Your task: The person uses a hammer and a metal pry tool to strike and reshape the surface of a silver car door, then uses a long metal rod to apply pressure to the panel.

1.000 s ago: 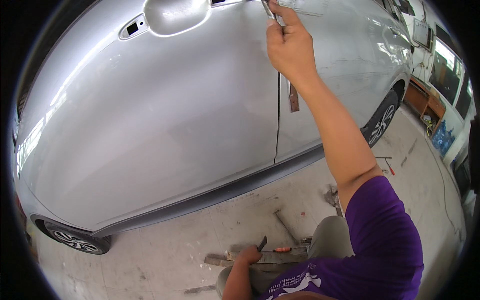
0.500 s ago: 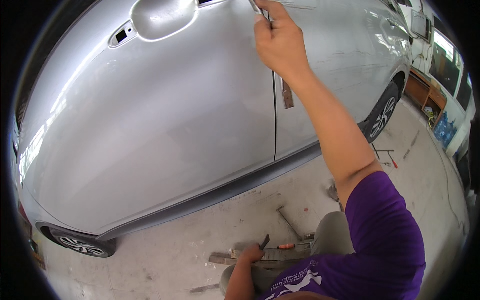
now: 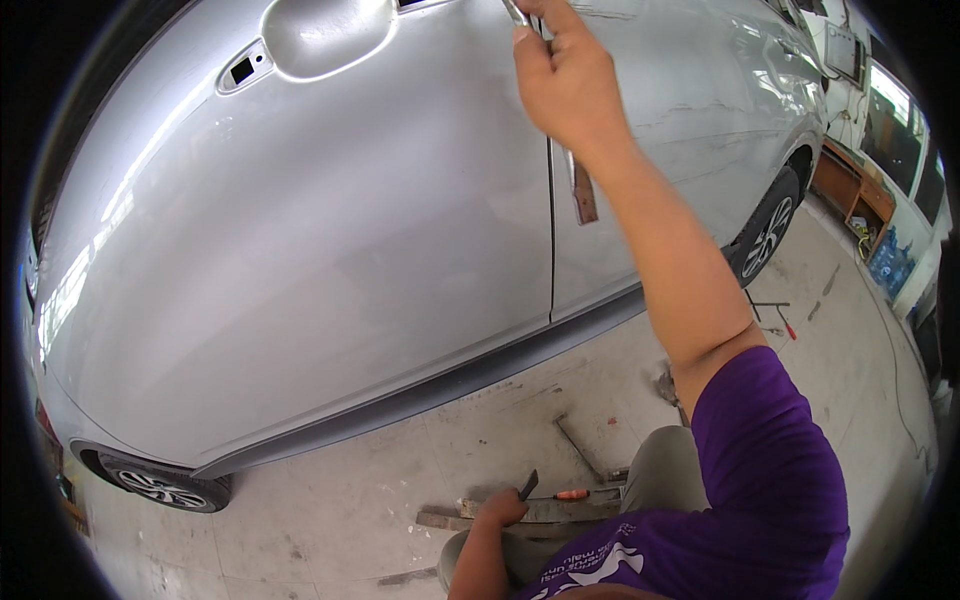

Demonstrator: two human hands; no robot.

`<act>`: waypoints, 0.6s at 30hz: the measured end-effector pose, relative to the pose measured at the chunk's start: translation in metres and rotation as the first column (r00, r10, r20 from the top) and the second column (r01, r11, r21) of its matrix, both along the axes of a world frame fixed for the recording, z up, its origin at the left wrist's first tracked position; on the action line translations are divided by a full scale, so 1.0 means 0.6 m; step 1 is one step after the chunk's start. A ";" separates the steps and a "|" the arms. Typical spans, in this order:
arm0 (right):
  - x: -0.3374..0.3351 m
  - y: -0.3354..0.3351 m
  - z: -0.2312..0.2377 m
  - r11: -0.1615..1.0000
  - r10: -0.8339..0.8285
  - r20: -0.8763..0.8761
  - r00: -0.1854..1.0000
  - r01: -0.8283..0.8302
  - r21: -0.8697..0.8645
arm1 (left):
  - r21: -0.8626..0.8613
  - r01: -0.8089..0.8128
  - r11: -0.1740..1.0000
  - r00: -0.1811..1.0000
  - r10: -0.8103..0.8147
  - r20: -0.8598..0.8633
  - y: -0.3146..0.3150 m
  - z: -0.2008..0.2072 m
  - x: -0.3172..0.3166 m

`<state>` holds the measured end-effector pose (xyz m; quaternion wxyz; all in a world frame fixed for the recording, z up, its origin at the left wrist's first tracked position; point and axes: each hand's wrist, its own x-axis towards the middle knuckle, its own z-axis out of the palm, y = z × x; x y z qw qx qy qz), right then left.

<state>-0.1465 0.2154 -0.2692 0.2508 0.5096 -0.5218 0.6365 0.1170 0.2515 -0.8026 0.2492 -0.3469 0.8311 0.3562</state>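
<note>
A silver car door [image 3: 370, 210] fills the upper left, its recessed handle cup at the top. My right hand [image 3: 570, 85] is raised at the seam between this door and the scratched rear door [image 3: 690, 150]. Its fingers are closed around a slim metal bar; the bar's worn, brownish flat end [image 3: 585, 200] hangs below the hand, and its shiny upper end shows beside the thumb. Low by my lap, my left hand [image 3: 507, 508] is closed on a dark, flat, blade-like piece [image 3: 529, 485] that sticks up past the fingers; its lower part is hidden.
Beside my lap lie wooden blocks [image 3: 440, 519] and a screwdriver with an orange handle [image 3: 572, 494]. A long thin metal tool [image 3: 578, 445] rests on the floor. Near the rear wheel [image 3: 770, 235] are a red-tipped tool [image 3: 789, 330] and other rods. A brown cabinet [image 3: 835, 180] stands far right.
My right hand has shifted slightly right and down, and the metal bar's lower end has moved the same way. The left hand stays in place.
</note>
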 end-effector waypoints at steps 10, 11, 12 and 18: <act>0.002 0.016 0.012 0.997 -0.050 -0.013 0.999 0.050 -0.054 | 0.013 0.025 1.000 0.999 -0.026 0.025 -0.002 0.016 -0.006; -0.002 0.004 0.001 0.994 -0.047 -0.049 0.998 0.042 -0.097 | 0.015 0.036 0.999 0.999 -0.037 0.024 -0.003 0.014 -0.007; -0.006 -0.006 -0.004 0.990 -0.046 -0.085 0.995 0.034 -0.139 | 0.007 0.016 1.000 1.000 -0.017 0.010 -0.003 0.012 -0.009; -0.031 -0.026 0.002 0.937 -0.035 -0.273 0.961 -0.063 -0.344 | -0.008 -0.011 1.000 0.999 0.010 -0.035 -0.005 -0.011 -0.003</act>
